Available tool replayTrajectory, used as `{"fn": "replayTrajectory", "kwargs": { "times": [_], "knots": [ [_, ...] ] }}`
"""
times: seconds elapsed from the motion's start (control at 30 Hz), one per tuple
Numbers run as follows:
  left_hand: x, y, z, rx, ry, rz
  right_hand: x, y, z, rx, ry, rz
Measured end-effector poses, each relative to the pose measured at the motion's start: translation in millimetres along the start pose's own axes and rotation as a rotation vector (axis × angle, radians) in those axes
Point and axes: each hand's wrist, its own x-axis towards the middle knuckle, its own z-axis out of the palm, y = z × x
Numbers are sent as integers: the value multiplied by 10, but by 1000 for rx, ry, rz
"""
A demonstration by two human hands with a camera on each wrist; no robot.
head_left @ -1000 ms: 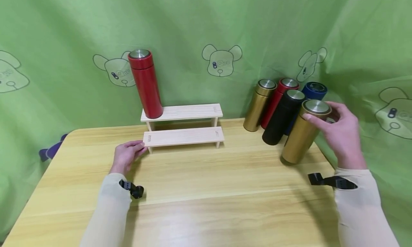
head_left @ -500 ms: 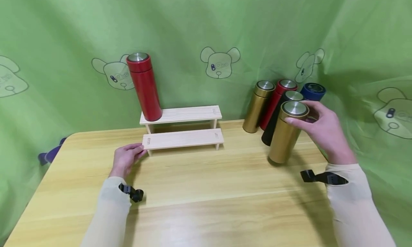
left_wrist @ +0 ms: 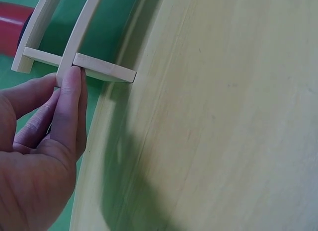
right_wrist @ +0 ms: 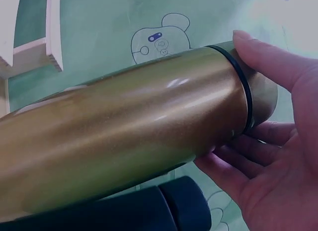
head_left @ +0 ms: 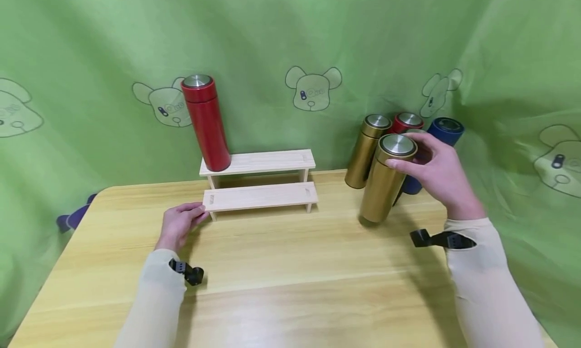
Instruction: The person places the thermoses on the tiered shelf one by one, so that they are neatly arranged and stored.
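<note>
My right hand (head_left: 438, 174) grips a gold thermos (head_left: 383, 189) around its steel-topped lid, thumb on the near side and fingers behind. In the right wrist view the thermos (right_wrist: 134, 121) slants across the picture, the fingers curled under its lid end. It leans slightly in the head view, a shadow under its base. At the left, my left hand (head_left: 179, 224) pinches the end of the lower step of a pale wooden two-step stand (head_left: 260, 195). The left wrist view shows thumb and fingers on that board's end (left_wrist: 74, 47). A red thermos (head_left: 208, 126) stands on the upper step's left end.
Behind the held thermos stand another gold thermos (head_left: 362, 154), a red one (head_left: 406, 121) and a blue one (head_left: 446, 131). A black one is mostly hidden; a dark thermos (right_wrist: 149, 206) shows below in the right wrist view. Green curtain (head_left: 254, 45) hangs behind the wooden table (head_left: 272, 282).
My right hand has carried the gold thermos leftward, from beside the blue thermos to in front of the black one, now covering most of it. The left hand stays on the stand.
</note>
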Motion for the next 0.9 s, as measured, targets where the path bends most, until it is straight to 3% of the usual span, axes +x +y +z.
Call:
{"fn": "replayTrajectory", "kwargs": {
  "times": [0.37, 0.9],
  "knots": [
    [-6, 8, 17, 6, -13, 4, 83, -118, 104, 156, 8, 26],
    [-10, 3, 11, 28, 13, -29, 273, -344, 241, 214, 11, -14]
  ]
}}
